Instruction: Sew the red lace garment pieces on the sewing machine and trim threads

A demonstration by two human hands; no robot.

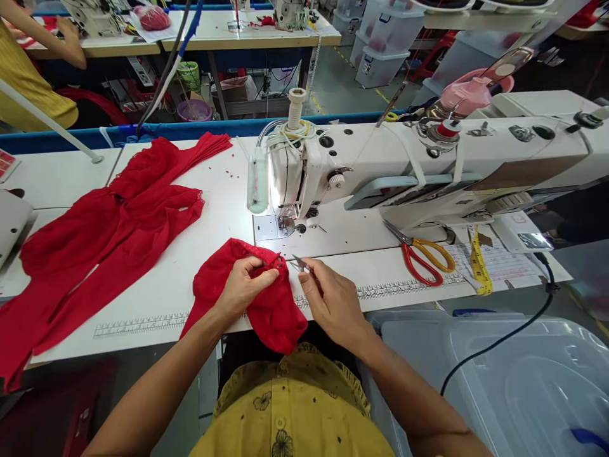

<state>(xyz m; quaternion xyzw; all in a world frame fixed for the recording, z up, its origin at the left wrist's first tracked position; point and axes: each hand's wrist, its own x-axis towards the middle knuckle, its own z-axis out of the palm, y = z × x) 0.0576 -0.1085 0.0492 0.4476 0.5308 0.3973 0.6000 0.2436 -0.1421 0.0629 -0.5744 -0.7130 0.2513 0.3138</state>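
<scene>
A red fabric piece [278, 317] hangs over the front edge of the white sewing table. My left hand [245, 284] pinches its upper edge between thumb and fingers. Just right of the cloth, my right hand [330, 298] is closed around small thread snips [301, 261], whose blades point left toward the pinched edge. Behind both hands stands the white sewing machine [333, 158], its needle area lit. To the left, a long heap of red garment pieces [114, 222] is spread across the table.
Scissors with red and orange handles [423, 257] lie on the table at right, near a yellow tape measure [479, 266] and papers. Clear plastic bins [514, 368] stand at lower right. A co-worker's arm [47, 38] shows at upper left.
</scene>
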